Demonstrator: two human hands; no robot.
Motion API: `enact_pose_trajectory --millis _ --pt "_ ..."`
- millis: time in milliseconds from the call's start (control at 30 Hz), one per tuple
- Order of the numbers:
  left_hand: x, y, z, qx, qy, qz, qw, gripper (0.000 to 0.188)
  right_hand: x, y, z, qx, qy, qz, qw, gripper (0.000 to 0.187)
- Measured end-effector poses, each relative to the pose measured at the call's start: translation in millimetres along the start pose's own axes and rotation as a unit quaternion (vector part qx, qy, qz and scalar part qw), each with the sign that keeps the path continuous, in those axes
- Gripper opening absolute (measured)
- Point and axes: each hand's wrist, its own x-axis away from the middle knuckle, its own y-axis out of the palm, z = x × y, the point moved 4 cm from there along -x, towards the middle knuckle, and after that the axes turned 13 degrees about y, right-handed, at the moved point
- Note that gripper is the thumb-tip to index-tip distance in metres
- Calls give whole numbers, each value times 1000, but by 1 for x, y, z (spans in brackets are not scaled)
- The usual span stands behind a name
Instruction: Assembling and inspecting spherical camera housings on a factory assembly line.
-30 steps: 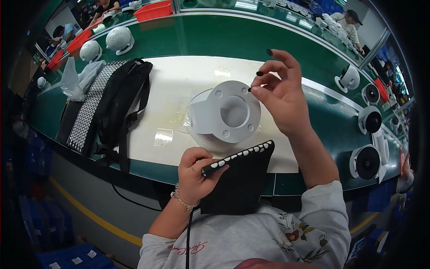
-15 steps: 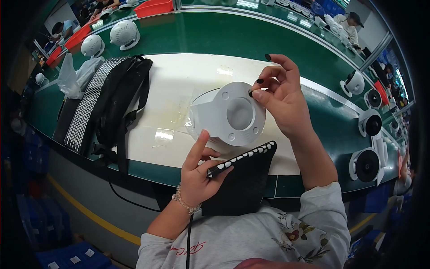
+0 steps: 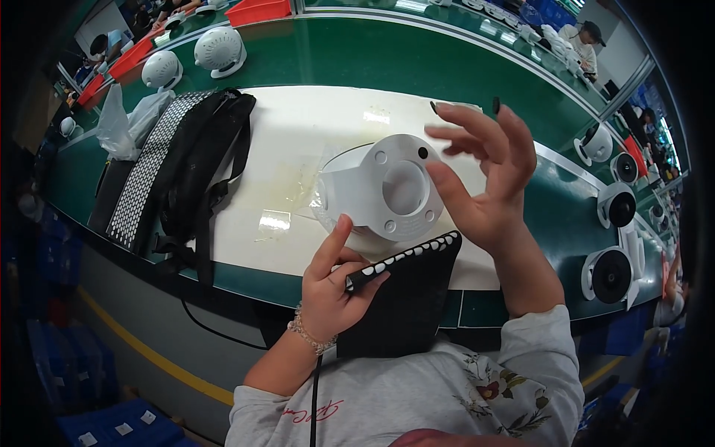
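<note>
A white fan [image 3: 350, 192] lies on the pale mat with its round base facing up. One black round pad [image 3: 423, 153] sits in the base's upper right recess; the other visible recesses are bare white. To the right of the base, my right hand [image 3: 488, 182] is raised with fingers spread and nothing in them. My left hand [image 3: 328, 287] grips a black sheet of round stick-on pads [image 3: 402, 313] between thumb and fingers, its bent top edge showing white dots. The left index finger points up at the fan's lower left edge.
A pale mat [image 3: 287, 141] covers part of the green table. A pile of black straps and white-dotted sheets [image 3: 186, 164] lies left, beside a clear plastic bag [image 3: 115, 130]. White fans [image 3: 221, 51] stand at the back left, with black-faced fans [image 3: 607, 274] along the right edge.
My right hand has let go at the base and drawn back to the right, fingers opening. The black pad now shows in the recess. The left hand stays nearly still with the sheet.
</note>
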Motion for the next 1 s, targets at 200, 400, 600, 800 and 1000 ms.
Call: enact_pose_trajectory --millis 200,400,600,800,1000 --pt "-4 -2 3 -27 21 -3 999 27 -12 22 5 -92 87 -48 991 62" --pt "-2 -1 2 -5 12 3 1000 26 -11 36 8 -175 234 -115 950 53" --pt "0 -1 1 7 -1 12 1000 24 -7 33 10 -161 222 -68 959 50" --pt "-1 -1 1 9 1 15 1000 23 -5 34 8 -126 213 -81 966 45" --pt "-2 -2 2 0 3 5 1000 21 0 19 -18 167 -13 -67 984 47"
